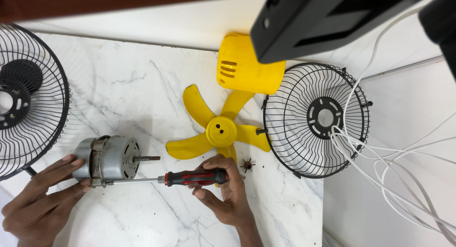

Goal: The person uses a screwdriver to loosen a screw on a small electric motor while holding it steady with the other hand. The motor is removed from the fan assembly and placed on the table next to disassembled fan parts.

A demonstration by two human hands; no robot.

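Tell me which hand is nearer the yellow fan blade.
Right. The right hand, holding the screwdriver, sits just below the yellow fan blade. The left hand steadies the motor, farther left.

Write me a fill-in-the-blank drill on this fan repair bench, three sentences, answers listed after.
1. The right hand grips a screwdriver whose handle is red and ____.
2. The left hand steadies the silver ____, whose shaft points right.
3. The yellow fan blade lies between the motor and a black wire ____ on its right.

Missing words: black; motor; guard
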